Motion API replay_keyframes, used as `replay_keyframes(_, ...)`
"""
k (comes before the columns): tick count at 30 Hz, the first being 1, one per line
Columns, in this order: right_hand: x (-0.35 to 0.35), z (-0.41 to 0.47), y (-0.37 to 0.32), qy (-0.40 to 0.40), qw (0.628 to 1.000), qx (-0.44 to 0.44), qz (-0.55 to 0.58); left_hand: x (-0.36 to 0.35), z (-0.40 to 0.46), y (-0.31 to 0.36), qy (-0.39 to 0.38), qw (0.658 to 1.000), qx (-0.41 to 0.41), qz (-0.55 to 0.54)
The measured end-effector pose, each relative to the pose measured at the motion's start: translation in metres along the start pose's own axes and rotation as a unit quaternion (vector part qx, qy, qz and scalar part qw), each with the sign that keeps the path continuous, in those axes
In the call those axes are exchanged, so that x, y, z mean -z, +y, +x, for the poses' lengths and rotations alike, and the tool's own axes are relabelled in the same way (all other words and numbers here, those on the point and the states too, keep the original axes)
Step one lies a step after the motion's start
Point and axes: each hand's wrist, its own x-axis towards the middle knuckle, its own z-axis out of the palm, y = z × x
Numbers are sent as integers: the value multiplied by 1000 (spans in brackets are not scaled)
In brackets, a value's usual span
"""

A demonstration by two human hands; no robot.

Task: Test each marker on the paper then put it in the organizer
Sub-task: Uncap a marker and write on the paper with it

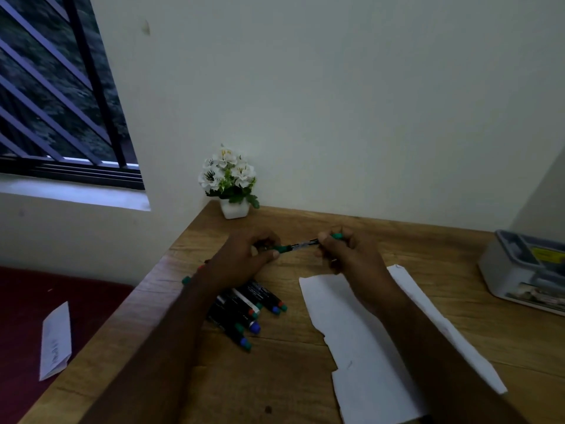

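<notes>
Both hands hold one green marker level above the wooden table. My left hand grips its left end, around the cap. My right hand grips its right end, where a green tip shows above the fingers. Several black markers with green, blue and red ends lie in a pile under my left forearm. A torn white paper lies beneath my right forearm. The grey organizer stands at the table's right edge.
A small white pot of white flowers stands at the table's far corner against the wall. A folded paper slip lies on the dark red surface left of the table. A barred window is at the upper left.
</notes>
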Motion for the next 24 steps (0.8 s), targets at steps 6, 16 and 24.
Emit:
replay_keyframes(6,-5,-7,4,-66,998,13,-3,-24,1,29,-74,990,-24,-117)
replay_keyframes(16,1,-5,-2,-62,997,8,41,-29,0,37,-123,953,54,-272)
replay_keyframes(24,10,2,0,-83,991,4,103,-35,-2,48,-140,907,60,-393)
